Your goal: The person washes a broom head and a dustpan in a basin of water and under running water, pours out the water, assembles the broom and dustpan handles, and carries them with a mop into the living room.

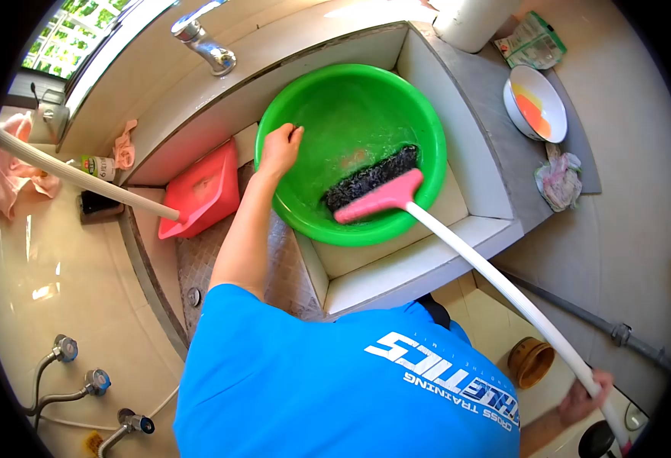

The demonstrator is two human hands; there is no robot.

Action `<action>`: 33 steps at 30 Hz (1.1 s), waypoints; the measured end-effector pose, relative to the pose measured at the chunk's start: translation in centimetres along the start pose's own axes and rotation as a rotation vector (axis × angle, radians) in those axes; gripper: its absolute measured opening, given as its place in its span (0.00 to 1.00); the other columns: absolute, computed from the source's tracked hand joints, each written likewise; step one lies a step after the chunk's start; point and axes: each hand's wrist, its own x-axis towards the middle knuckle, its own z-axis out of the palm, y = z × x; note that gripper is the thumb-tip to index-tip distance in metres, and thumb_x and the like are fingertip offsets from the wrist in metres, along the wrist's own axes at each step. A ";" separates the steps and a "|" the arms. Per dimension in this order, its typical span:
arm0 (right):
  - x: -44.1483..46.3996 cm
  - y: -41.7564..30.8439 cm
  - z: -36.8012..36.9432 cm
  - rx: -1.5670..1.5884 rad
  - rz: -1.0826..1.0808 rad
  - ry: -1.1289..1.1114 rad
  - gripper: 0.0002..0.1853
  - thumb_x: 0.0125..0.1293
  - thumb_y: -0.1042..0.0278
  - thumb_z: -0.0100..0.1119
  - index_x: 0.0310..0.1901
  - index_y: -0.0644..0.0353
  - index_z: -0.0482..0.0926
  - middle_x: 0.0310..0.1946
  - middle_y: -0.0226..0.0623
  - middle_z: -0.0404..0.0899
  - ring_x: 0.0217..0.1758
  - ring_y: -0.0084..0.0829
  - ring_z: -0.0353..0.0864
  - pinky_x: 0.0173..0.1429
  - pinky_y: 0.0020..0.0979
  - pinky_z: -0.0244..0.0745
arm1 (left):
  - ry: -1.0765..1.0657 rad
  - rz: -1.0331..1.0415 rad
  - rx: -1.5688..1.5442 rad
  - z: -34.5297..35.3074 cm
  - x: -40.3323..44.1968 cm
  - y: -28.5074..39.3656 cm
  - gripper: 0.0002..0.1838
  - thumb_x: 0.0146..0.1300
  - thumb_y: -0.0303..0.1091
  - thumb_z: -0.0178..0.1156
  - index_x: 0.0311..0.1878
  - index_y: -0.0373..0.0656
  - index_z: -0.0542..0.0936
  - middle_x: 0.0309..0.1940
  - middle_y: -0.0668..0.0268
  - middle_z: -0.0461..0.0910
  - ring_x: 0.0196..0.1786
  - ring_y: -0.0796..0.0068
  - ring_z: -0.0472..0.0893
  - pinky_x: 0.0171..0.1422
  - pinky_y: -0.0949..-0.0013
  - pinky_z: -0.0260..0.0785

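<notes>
A pink broom head (381,196) with dark wet bristles (370,177) lies in a green basin (435,145) that holds water. Its long white handle (496,278) runs down to the lower right, where my right hand (584,397) is wrapped round it. Over the basin's left side is my left hand (282,147), its fingers closed; something small and dark shows at the fingertips, too small to name. The basin stands inside a tiled sink (465,114). Left of the sink is a pink dustpan (206,191) with a white handle (83,179).
A faucet (207,49) stands behind the basin. On the right ledge are a white bowl (553,95), a plastic packet (532,42) and a crumpled cloth (559,182). Valves (97,382) are at the lower left, a brown pot (531,362) at the lower right.
</notes>
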 end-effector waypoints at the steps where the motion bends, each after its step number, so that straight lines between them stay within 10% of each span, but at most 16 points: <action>1: 0.1 2.3 1.3 -0.062 0.048 0.099 0.18 0.66 0.50 0.43 0.29 0.58 0.66 0.13 0.22 0.56 0.10 0.12 0.53 0.14 0.17 0.48 | -0.004 0.009 -0.007 0.5 -0.1 0.3 0.16 0.60 0.42 0.54 0.28 0.36 0.74 0.22 0.49 0.74 0.28 0.50 0.75 0.32 0.55 0.64; 5: -1.3 0.8 3.9 -0.323 -0.202 -0.275 0.21 0.62 0.48 0.49 0.31 0.62 0.69 0.14 0.27 0.61 0.10 0.14 0.55 0.14 0.16 0.48 | -0.002 0.088 0.118 -0.4 -0.4 -0.8 0.16 0.59 0.42 0.55 0.28 0.36 0.75 0.26 0.49 0.75 0.31 0.50 0.75 0.36 0.55 0.66; 9: 0.2 2.0 -0.4 -0.002 -0.157 0.249 0.14 0.64 0.57 0.45 0.29 0.60 0.66 0.13 0.25 0.54 0.11 0.13 0.51 0.16 0.17 0.48 | 0.042 0.129 0.147 0.1 -0.4 -1.8 0.12 0.55 0.36 0.57 0.29 0.35 0.77 0.29 0.52 0.75 0.34 0.53 0.75 0.40 0.58 0.68; 15: -0.8 3.8 -2.8 0.077 -0.123 -0.064 0.14 0.64 0.58 0.47 0.30 0.61 0.65 0.15 0.24 0.56 0.14 0.15 0.53 0.18 0.16 0.48 | -0.174 -0.088 -0.437 -0.2 -1.7 -0.1 0.05 0.56 0.26 0.58 0.33 0.33 0.76 0.22 0.63 0.78 0.25 0.76 0.79 0.28 0.74 0.71; 33: -0.3 8.9 -6.9 0.347 0.281 0.161 0.15 0.67 0.59 0.46 0.45 0.63 0.70 0.19 0.26 0.59 0.17 0.16 0.57 0.17 0.15 0.54 | -0.071 0.002 -0.449 6.0 -3.1 0.5 0.09 0.56 0.30 0.60 0.36 0.36 0.74 0.28 0.61 0.79 0.31 0.74 0.78 0.38 0.71 0.70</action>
